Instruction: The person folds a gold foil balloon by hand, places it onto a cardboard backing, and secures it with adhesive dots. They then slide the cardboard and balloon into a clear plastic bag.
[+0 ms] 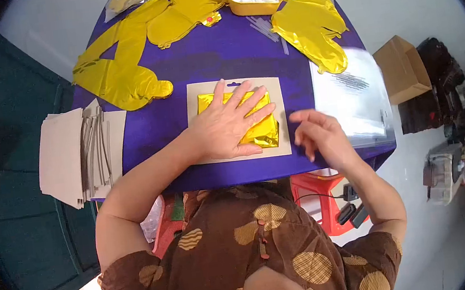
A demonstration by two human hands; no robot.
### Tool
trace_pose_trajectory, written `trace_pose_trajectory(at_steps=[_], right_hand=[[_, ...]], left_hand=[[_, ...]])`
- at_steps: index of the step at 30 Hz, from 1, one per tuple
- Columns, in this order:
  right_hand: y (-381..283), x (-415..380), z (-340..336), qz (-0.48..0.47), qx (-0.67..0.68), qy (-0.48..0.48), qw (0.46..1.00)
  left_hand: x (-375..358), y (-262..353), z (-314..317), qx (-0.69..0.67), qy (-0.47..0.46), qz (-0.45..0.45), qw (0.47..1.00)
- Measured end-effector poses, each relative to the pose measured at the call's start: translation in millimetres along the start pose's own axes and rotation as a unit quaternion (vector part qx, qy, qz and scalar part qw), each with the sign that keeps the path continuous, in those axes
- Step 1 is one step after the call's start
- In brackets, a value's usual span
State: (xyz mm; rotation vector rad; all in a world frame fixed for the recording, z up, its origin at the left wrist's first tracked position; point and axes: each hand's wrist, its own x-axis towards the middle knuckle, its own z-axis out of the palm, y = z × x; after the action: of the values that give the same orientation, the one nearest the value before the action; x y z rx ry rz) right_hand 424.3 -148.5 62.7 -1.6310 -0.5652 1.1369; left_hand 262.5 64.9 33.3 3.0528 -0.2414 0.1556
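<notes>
My left hand lies flat with spread fingers on a folded gold foil packet. Beneath the packet is a beige cardboard card with a hanger slot at its top edge, lying on the purple tabletop. To the right of the card, my right hand hovers near the table's front edge, fingers loosely bent and apart, with nothing visible in them. Closest to that hand on its far side is a pile of clear plastic sleeves.
Flat gold foil balloons cover the back left, more foil balloons the back right. Between them stands a yellow tub with white contents. Stacked cards sit at the left edge. A cardboard box and red stool stand beyond the table.
</notes>
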Motion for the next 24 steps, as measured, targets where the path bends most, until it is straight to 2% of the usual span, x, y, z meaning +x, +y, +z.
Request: trace_pose_trajectory(at_steps=[3, 6, 15, 24], right_hand=[[9, -18, 11, 0.077, 0.094, -0.08, 0.989], [13, -27, 22, 0.098, 0.145, -0.111, 0.978], [12, -27, 27, 0.109, 0.165, -0.133, 0.971], [9, -11, 29, 0.133, 0.297, -0.151, 0.933]], left_hand=[[0, 0, -1, -0.009, -0.003, -0.002, 1.0], [1, 3, -5, -0.014, -0.009, -0.011, 1.0], [1, 4, -7, -0.03, -0.001, -0.019, 0.999], [0, 3, -8, -0.057, 0.006, -0.006, 0.998]])
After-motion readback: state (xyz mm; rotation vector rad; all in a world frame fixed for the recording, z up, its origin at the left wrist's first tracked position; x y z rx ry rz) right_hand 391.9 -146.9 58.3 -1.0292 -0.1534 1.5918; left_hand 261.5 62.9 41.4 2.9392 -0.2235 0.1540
